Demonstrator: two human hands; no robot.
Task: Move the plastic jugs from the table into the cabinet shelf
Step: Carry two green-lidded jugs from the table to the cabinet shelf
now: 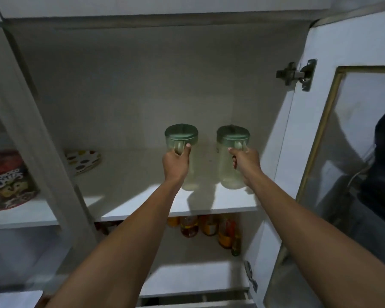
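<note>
Handles mostly hidden under curled fingers, left hand (176, 162) clasping left clear green-lidded plastic jug (182, 150), right hand (246, 162) clasping right matching jug (230, 156), both upright near white cabinet shelf (178, 207) front edge, handles facing outward.

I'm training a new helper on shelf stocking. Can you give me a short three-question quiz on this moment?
1. True or false: the left hand and the right hand each grip a jug by its handle.
2. What colour are the lids on the left jug and the right jug?
3. What stands on the shelf below? A) plates B) bottles C) towels

Key: 1 true; 2 green; 3 B
</note>
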